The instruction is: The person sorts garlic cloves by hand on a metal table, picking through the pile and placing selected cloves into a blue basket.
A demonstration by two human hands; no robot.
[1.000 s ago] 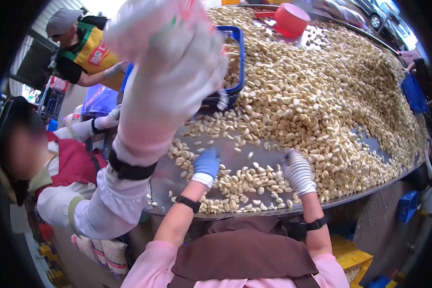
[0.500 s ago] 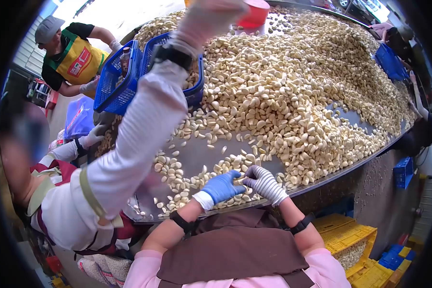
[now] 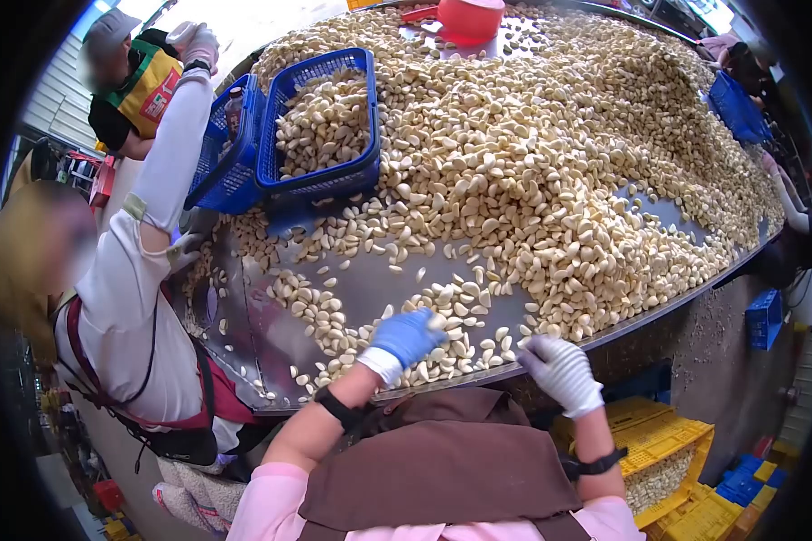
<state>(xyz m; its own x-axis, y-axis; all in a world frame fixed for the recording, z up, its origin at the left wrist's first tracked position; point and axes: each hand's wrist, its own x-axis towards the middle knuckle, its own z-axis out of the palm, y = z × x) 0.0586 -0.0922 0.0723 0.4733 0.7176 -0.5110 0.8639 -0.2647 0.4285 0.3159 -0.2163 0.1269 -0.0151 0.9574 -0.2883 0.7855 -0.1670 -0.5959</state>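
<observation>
My left hand (image 3: 408, 339), in a blue glove, is low over a loose patch of peeled garlic cloves (image 3: 460, 311) near the table's front edge. Its fingers are closed, with a pale clove at the fingertips. My right hand (image 3: 559, 371), in a grey-and-white striped glove, hovers at the table rim, to the right of that patch. Its fingers are curled in, and what they hold, if anything, is hidden. A large heap of garlic cloves (image 3: 550, 171) rises beyond both hands.
On the metal table (image 3: 370, 293) stand a blue basket of cloves (image 3: 320, 185), another blue basket (image 3: 230, 180) and a red scoop (image 3: 469, 20). A co-worker's raised sleeve (image 3: 176, 144) is at left; another person stands behind. Yellow crates (image 3: 663, 442) stand below right.
My hands have come apart: the right moved right and back to the rim, the left slightly left. The co-worker's arm swung left, off the blue baskets, uncovering the cloves inside one.
</observation>
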